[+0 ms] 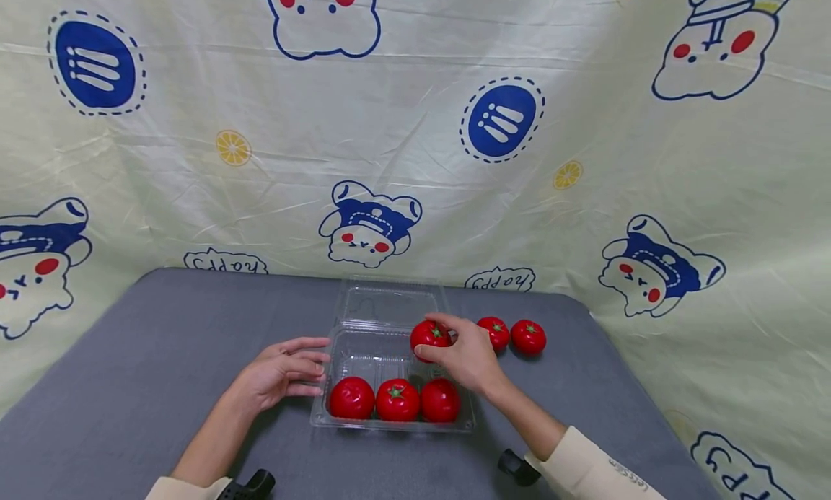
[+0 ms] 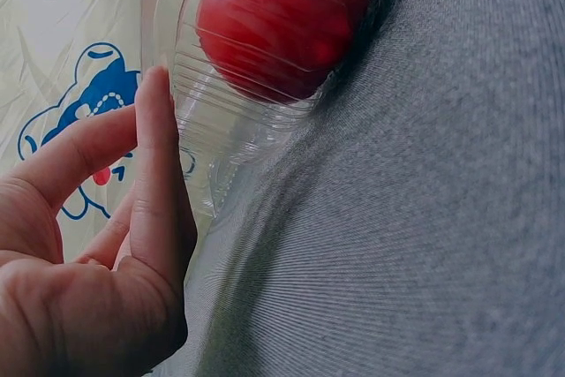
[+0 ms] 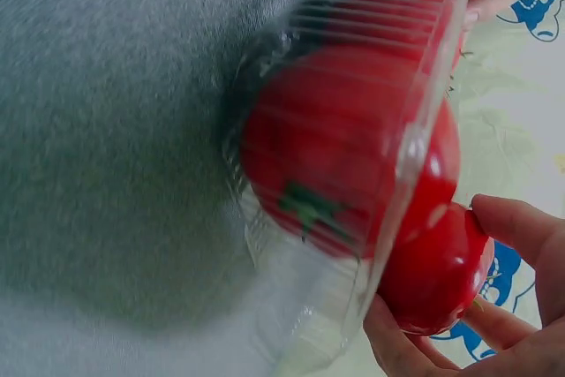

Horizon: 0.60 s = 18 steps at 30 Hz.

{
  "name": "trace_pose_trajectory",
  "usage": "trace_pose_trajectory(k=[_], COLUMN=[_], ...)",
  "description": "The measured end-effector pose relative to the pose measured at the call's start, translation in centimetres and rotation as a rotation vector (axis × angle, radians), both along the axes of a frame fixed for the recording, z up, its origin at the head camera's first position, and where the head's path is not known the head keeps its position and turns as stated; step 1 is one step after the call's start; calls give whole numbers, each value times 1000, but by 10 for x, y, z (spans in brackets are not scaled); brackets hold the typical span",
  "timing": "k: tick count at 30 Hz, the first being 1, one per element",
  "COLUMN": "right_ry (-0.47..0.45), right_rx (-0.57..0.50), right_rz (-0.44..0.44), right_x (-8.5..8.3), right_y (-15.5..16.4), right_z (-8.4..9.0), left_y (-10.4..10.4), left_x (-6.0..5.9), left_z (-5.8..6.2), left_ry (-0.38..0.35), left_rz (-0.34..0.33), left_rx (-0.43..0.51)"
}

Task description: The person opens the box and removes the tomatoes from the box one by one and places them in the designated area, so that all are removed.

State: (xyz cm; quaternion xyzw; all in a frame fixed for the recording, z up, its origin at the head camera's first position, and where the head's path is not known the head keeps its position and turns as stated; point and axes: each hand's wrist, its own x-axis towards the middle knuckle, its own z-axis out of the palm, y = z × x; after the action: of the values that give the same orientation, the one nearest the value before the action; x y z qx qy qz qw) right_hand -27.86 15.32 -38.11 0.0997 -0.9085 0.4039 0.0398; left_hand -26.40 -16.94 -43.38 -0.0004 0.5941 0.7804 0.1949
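Note:
A clear plastic clamshell box (image 1: 363, 350) lies open on the grey table, with three red tomatoes (image 1: 397, 400) in a row along its near side. My right hand (image 1: 464, 356) grips a fourth tomato (image 1: 428, 335) over the box's far right corner; in the right wrist view the held tomato (image 3: 437, 275) sits between my fingertips beside the box wall (image 3: 415, 143). My left hand (image 1: 286, 370) rests with straight fingers against the box's left edge. In the left wrist view the fingers (image 2: 159, 183) touch the ribbed box wall (image 2: 229, 121).
Two more tomatoes (image 1: 513, 335) lie on the grey table (image 1: 162, 356) just right of the box. The box's lid (image 1: 388, 303) lies flat behind it. A cartoon-print cloth (image 1: 415, 139) hangs behind and beside the table.

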Motion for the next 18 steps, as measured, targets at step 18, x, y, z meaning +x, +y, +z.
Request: trace_pose_trajectory(k=[18], right_ry=[30], right_rx=[63], right_rz=[-51], right_x=[0], right_y=[36], right_z=[12], left_y=[-1], left_x=[0], left_z=[1], left_ry=[-1], left_rz=[-2], left_rx=[0])
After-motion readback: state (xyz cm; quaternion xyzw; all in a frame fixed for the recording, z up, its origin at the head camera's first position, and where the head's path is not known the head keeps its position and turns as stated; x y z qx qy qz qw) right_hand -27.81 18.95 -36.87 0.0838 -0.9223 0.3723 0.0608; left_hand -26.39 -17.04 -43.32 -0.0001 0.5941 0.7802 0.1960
